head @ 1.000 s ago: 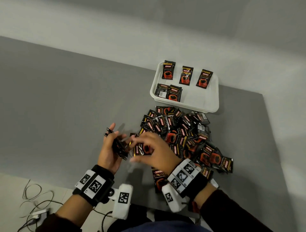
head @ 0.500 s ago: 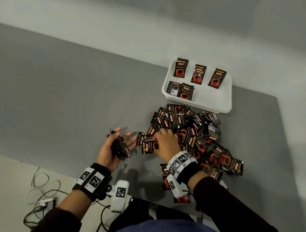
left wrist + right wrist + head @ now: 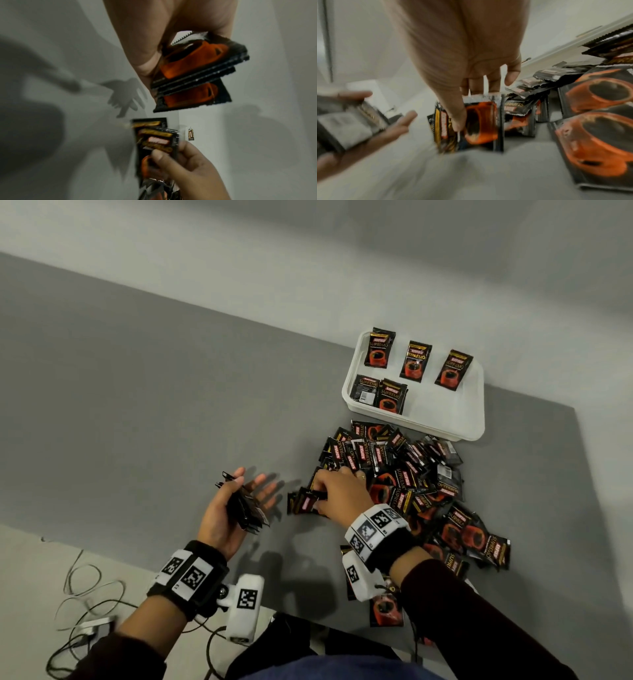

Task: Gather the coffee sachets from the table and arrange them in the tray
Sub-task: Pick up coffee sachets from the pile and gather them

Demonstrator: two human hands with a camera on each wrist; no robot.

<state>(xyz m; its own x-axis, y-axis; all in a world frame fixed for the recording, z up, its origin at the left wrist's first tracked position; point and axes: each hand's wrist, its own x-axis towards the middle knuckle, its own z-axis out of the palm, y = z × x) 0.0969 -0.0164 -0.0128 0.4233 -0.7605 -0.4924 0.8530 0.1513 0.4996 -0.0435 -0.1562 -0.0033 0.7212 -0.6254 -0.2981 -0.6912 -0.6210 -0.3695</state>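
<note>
A heap of black-and-orange coffee sachets [image 3: 411, 484] lies on the grey table [image 3: 154, 412], just in front of a white tray [image 3: 445, 419]. Several sachets [image 3: 416, 361] lie flat in the tray. My left hand [image 3: 251, 486] is palm up to the left of the heap. Its thumb pins a stack of sachets [image 3: 248, 510] [image 3: 197, 67] against the palm, with the fingers straight. At the heap's left edge my right hand [image 3: 320, 491] pinches one sachet [image 3: 303, 503] [image 3: 479, 124] between thumb and fingers. That sachet is a short way from the left hand.
A few sachets [image 3: 387, 611] lie at the table's near edge under my right forearm. Cables and a small device [image 3: 85, 604] lie on the floor at the lower left. A pale wall runs behind the tray. Bare grey tabletop stretches to the left.
My right hand left the left hand's stack, reached right into the heap, and now pinches a sachet at its left edge. The left hand stayed put with its stack.
</note>
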